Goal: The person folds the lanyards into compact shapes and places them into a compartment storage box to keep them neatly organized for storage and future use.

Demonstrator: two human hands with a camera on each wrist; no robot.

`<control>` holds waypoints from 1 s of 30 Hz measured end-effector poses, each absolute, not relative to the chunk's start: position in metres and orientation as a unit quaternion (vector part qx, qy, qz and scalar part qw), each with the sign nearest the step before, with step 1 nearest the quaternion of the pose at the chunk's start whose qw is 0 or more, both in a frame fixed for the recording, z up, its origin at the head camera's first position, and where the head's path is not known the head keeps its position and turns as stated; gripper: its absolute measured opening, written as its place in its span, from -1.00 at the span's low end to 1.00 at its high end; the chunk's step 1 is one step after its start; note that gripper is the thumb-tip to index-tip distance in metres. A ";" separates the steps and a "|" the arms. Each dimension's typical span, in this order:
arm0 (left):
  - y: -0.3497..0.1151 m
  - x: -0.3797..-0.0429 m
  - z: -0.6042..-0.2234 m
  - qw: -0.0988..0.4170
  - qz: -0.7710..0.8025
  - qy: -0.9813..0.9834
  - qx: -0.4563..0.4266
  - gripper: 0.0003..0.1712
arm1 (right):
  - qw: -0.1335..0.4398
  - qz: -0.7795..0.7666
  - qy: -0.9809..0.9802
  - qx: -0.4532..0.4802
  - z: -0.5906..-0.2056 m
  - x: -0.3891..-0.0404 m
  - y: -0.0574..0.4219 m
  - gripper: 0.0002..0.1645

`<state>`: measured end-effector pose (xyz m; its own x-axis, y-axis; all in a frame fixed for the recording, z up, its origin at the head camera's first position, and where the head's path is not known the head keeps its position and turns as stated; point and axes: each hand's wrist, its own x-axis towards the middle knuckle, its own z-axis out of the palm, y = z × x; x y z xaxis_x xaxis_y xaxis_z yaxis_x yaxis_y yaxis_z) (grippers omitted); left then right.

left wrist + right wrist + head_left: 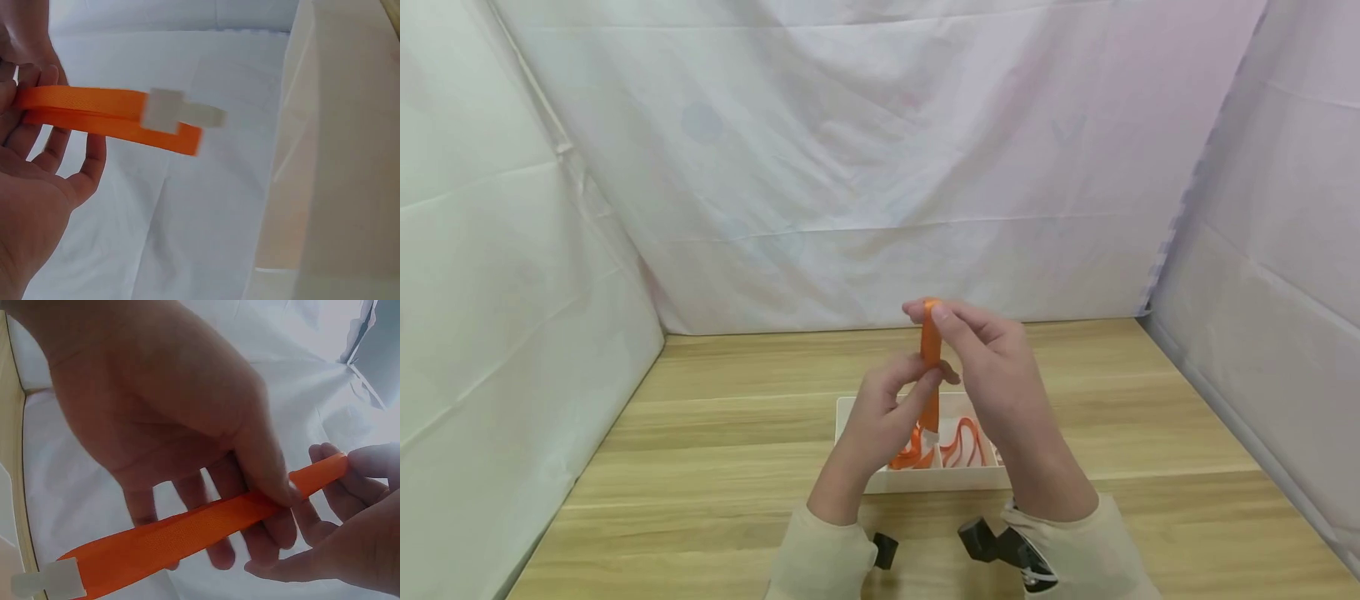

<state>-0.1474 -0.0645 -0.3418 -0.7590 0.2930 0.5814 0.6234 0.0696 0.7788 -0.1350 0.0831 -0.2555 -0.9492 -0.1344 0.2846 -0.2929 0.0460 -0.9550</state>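
A flat orange ribbon (931,342), folded double, hangs upright between both hands. My right hand (1003,367) pinches its upper end between thumb and fingers. Lower down, my left hand (883,412) pinches it around the middle. At the ribbon's lower end is a small white piece (164,110) with a narrower tab, seen in the left wrist view. In the right wrist view the woven ribbon (181,534) runs across the left hand's fingers. Below the hands stands a white divided box (936,480), with more orange ribbon (910,454) inside.
The box rests on a wooden table (737,433). Thin orange loops (967,437) lie in another of its compartments. White cloth (865,167) hangs behind the table and along both sides. A black wrist camera mount (977,539) sits by the right sleeve.
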 end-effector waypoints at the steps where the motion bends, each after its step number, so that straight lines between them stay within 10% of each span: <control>1: -0.064 -0.147 -0.344 0.131 -0.604 -0.720 -0.314 -0.81 | 0.065 0.675 -0.720 0.145 -0.253 -0.135 0.083 -0.64; 30: -0.052 -0.134 -0.372 0.031 -0.653 -0.684 -0.323 -0.72 | 0.102 0.744 -0.642 0.154 -0.224 -0.142 0.081 -0.65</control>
<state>-0.1342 -0.0520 -0.3717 -0.7899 0.4007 0.4642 0.4824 -0.0612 0.8738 -0.1423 0.0806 -0.2239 -0.9318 -0.0451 0.3601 -0.3497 -0.1539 -0.9241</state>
